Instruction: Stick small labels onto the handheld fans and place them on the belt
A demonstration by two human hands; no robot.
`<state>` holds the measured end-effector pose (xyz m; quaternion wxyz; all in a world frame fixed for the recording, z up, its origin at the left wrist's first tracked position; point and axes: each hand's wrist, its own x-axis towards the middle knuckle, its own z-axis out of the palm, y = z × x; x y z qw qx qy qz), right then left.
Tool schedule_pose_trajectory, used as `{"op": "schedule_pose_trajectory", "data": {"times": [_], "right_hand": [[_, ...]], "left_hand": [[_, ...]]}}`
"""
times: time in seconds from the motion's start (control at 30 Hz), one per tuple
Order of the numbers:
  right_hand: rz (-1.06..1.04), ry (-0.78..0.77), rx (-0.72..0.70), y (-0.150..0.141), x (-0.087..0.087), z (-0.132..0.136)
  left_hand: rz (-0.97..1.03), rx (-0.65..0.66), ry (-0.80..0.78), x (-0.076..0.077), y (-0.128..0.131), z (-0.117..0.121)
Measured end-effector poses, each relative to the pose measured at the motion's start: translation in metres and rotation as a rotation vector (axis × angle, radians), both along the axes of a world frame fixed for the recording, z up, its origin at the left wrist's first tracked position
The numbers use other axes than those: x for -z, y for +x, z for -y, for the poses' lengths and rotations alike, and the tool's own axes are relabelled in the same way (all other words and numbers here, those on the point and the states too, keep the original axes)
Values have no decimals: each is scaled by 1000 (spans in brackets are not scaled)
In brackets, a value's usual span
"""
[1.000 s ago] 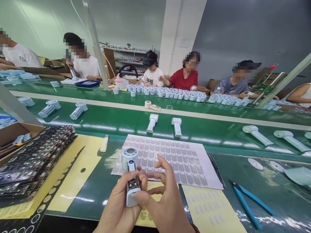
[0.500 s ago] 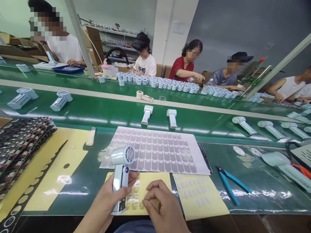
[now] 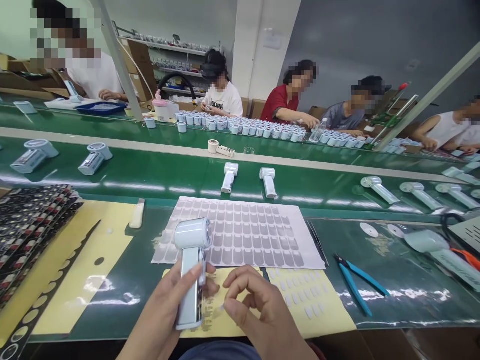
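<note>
My left hand [image 3: 170, 305] is wrapped round the handle of a pale blue handheld fan [image 3: 190, 275]. The fan stands nearly upright, its round head on top and its front grille turned to the right. Close beside it, my right hand [image 3: 258, 310] has thumb and forefinger pinched together; a tiny pale bit shows at the fingertips, too small to name. Below both hands lies a yellow sticker sheet [image 3: 228, 327] with small printed marks. Another yellow sheet [image 3: 330, 320] with small white oval stickers is right of my right hand.
A white sheet of grey stickers [image 3: 240, 230] lies ahead. Blue-handled nippers [image 3: 356, 285] and tweezers [image 3: 318, 237] are to the right. Black sticker sheets [image 3: 33, 240] pile up at left. Several fans lie on the green conveyor belt [image 3: 168, 172]. Co-workers sit beyond it.
My left hand has turned the fan, so its grille and display now face right instead of toward me. My right hand has shifted slightly up, fingers pinched closer together.
</note>
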<state>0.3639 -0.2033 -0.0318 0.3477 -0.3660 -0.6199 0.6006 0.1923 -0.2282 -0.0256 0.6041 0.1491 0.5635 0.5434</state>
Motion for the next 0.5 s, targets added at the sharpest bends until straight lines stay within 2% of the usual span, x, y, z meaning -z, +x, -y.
{"op": "schedule_pose_trajectory", "data": {"times": [0.1,0.2,0.33,0.5], "right_hand": [[-21,25,0,-14,-17,-8],[42,67,5,-25,-26,-16],[120,80,-11,-30,-30,-25],[142,99,-13,-33,-29,-31]], "left_hand": [[119,-49,-14,-5,1,-9],[157,-110,13,-7,3,-18],[136,-191,-25,-11,5,-25],[150,-211,-35,-15,7,-30]]}}
